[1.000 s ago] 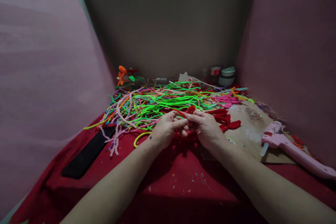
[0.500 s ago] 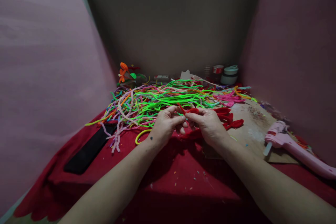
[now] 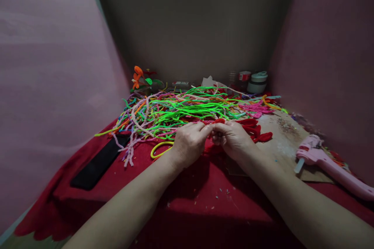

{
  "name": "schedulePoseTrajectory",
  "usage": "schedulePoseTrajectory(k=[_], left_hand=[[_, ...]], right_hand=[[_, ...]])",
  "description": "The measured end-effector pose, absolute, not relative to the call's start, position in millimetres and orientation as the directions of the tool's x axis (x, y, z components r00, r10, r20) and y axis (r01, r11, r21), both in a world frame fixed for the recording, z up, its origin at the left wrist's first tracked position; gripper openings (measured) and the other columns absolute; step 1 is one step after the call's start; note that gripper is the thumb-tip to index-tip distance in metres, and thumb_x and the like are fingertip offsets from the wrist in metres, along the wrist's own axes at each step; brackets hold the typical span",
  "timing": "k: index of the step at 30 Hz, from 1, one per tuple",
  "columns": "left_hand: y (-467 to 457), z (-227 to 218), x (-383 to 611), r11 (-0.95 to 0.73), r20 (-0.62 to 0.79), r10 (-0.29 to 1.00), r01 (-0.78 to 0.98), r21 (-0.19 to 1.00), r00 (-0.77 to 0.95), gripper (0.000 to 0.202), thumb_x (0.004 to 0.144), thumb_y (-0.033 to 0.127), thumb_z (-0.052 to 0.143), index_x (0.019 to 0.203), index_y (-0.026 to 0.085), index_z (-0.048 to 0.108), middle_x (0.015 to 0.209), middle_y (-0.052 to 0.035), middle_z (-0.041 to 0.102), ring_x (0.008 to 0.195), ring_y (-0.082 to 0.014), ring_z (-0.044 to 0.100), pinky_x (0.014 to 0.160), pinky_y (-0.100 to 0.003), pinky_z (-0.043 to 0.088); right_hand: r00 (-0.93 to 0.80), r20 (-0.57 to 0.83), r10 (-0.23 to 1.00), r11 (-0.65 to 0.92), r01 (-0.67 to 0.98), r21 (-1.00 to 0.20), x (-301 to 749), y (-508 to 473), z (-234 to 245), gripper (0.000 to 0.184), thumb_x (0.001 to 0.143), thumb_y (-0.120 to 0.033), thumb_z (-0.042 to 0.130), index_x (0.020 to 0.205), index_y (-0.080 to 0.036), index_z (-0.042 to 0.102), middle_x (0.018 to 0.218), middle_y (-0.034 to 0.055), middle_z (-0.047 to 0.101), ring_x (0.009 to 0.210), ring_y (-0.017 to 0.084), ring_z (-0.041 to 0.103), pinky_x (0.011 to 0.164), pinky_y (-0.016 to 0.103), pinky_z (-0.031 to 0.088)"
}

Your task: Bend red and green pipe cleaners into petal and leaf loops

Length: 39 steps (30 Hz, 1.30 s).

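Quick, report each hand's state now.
Left hand: closed, pinching the red pipe cleaner.
Right hand: closed on the same red pipe cleaner.

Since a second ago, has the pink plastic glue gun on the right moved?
No. The pink plastic glue gun keeps its place at the near right corner of the brown cardboard sheet; only the view shifted.

Left grip (image 3: 189,144) hides most of the red pipe cleaner (image 3: 218,121)

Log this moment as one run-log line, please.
left hand: pinching red fuzzy pipe cleaner | right hand: pinching same | nearby: pink plastic glue gun
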<state>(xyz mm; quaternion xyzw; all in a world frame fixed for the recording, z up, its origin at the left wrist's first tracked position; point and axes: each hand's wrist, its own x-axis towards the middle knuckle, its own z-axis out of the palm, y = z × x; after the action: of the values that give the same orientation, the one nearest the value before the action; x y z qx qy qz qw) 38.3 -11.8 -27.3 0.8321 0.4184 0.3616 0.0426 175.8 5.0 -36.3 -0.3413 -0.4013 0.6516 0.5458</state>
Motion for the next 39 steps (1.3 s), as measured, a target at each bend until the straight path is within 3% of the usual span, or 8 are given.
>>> schedulePoseTrajectory(k=[6,14,17,22,25,28,34,39], left_hand=[[-5,-12,32,-0.207,0.152,0.941,0.160,0.965,0.303,0.019,0.076,0.031,0.054,0.080,0.013,0.058,0.065,-0.0004,0.059,0.057,-0.0112,0.057,0.061,-0.025,0.045],[-7,-7,28,-0.085,-0.003,0.902,0.184,0.979,0.433,0.021,0.074,0.031,0.055,0.069,0.011,0.058,0.061,-0.0017,0.059,0.047,-0.0076,0.049,0.051,-0.022,0.039],[-10,-11,34,-0.413,0.253,0.902,0.532,0.739,0.349,0.020,0.079,0.027,0.047,0.067,0.013,0.056,0.059,-0.0002,0.057,0.048,-0.0086,0.049,0.053,-0.023,0.036],[-13,-23,39,-0.579,0.595,0.535,0.773,-0.258,0.600,0.024,0.085,0.018,0.039,0.068,0.015,0.056,0.062,-0.0035,0.058,0.058,-0.0138,0.051,0.064,-0.031,0.034],[-13,-29,40,-0.528,0.614,0.479,0.765,-0.370,0.628,0.025,0.086,0.017,0.037,0.071,0.014,0.056,0.062,-0.0040,0.057,0.058,-0.0149,0.051,0.063,-0.032,0.034],[-11,-31,40,-0.559,0.634,0.566,0.810,-0.176,0.528,0.023,0.085,0.017,0.038,0.074,0.013,0.058,0.066,-0.0053,0.060,0.062,-0.0149,0.053,0.064,-0.031,0.036],[-7,-13,31,-0.249,0.085,0.878,0.299,0.921,0.471,0.030,0.085,0.030,0.037,0.081,0.011,0.060,0.071,-0.0070,0.065,0.059,-0.0139,0.059,0.062,-0.027,0.044],[-4,-5,19,0.085,-0.118,0.801,0.084,0.993,0.586,0.024,0.080,0.031,0.048,0.083,0.009,0.058,0.059,-0.0038,0.059,0.044,-0.0086,0.052,0.050,-0.021,0.040]], right_hand=[[-0.105,0.187,0.977,0.158,-0.238,-0.958,178,0,-30,0.016,0.064,-0.023,0.059,0.053,-0.015,0.051,0.046,-0.0048,0.046,0.043,0.007,0.038,0.044,0.022,0.028],[-0.051,0.415,0.908,0.417,0.190,-0.889,178,-6,-31,0.014,0.071,-0.023,0.053,0.060,-0.015,0.058,0.058,-0.0017,0.053,0.058,0.011,0.045,0.057,0.024,0.035],[-0.008,0.345,0.939,0.343,0.119,-0.932,177,-5,-34,0.013,0.068,-0.022,0.055,0.056,-0.016,0.053,0.053,-0.0036,0.048,0.051,0.009,0.041,0.049,0.023,0.031],[-0.087,-0.031,0.996,-0.060,-0.346,-0.936,173,1,-40,0.021,0.058,-0.016,0.056,0.045,-0.018,0.040,0.038,-0.0068,0.037,0.035,0.006,0.030,0.036,0.022,0.021],[-0.140,-0.024,0.990,-0.079,-0.406,-0.911,173,3,-41,0.019,0.059,-0.017,0.059,0.048,-0.018,0.043,0.039,-0.0065,0.040,0.035,0.006,0.033,0.036,0.022,0.023],[-0.164,0.089,0.983,0.028,-0.340,-0.940,174,2,-39,0.020,0.063,-0.024,0.063,0.053,-0.016,0.048,0.042,-0.0065,0.043,0.038,0.006,0.036,0.039,0.022,0.026],[-0.166,0.124,0.978,0.076,-0.266,-0.961,178,-2,-27,0.018,0.064,-0.024,0.062,0.054,-0.015,0.050,0.043,-0.0067,0.043,0.039,0.005,0.033,0.040,0.022,0.023],[-0.175,0.158,0.972,0.109,-0.262,-0.959,178,-5,-23,0.014,0.063,-0.021,0.061,0.054,-0.015,0.052,0.046,-0.0051,0.047,0.041,0.005,0.035,0.042,0.022,0.023]])
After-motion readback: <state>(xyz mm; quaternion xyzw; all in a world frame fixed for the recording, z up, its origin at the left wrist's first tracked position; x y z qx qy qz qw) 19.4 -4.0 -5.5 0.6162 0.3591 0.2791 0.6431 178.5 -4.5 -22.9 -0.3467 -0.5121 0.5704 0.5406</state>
